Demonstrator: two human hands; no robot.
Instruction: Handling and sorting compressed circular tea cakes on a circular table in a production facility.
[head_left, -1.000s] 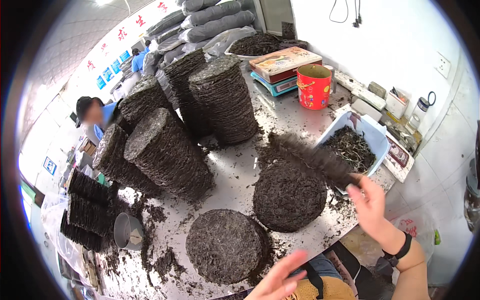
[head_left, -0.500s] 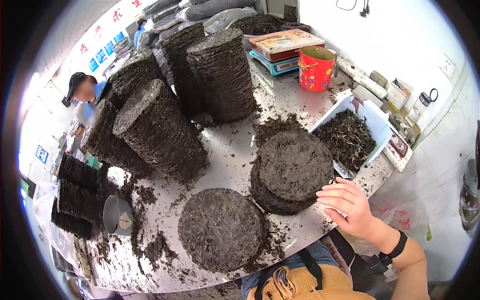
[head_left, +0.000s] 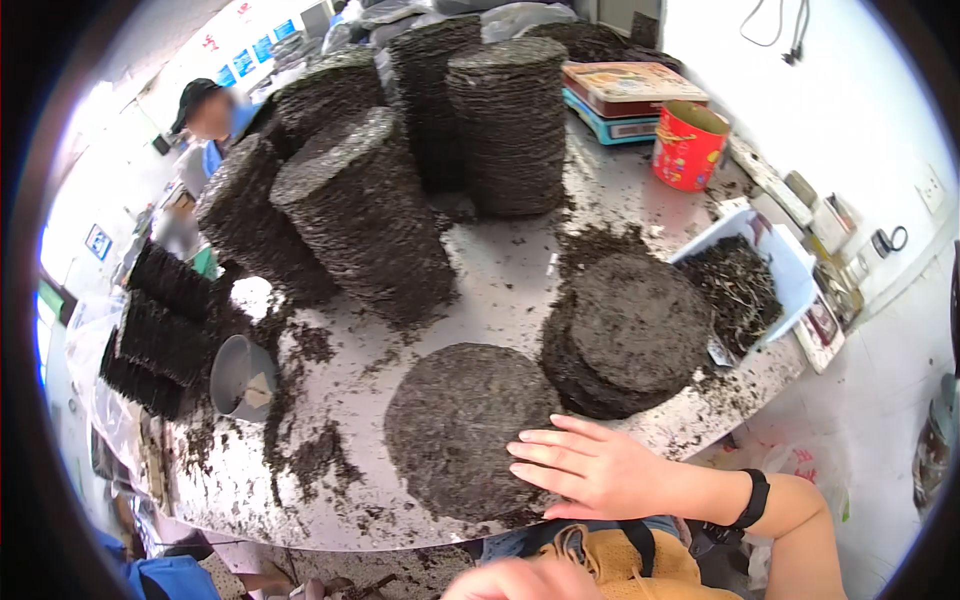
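A round, dark, fibrous disc, like pressed dried seaweed (head_left: 465,425), lies flat near the table's front edge. My right hand (head_left: 600,470) reaches in from the right with its fingers extended, their tips at the disc's right edge. Only part of my left hand (head_left: 525,582) shows at the bottom edge, below the table; its fingers are mostly cut off, so its grip is unclear. Just beyond my right hand stands a low stack of similar discs (head_left: 640,320), the upper ones set slightly off-centre.
Tall dark disc stacks (head_left: 375,230) stand at the far left, some leaning. A grey cup (head_left: 228,375) sits by folded dark bundles (head_left: 160,340). Right: a blue-white bin (head_left: 795,270) of scraps, a red bucket (head_left: 690,150), a scale (head_left: 610,128). A person (head_left: 205,125) is beyond.
My right hand has moved left and nearer, from beside the low stack to the near disc's edge. My left hand has come into view at the bottom. The whole view has shifted.
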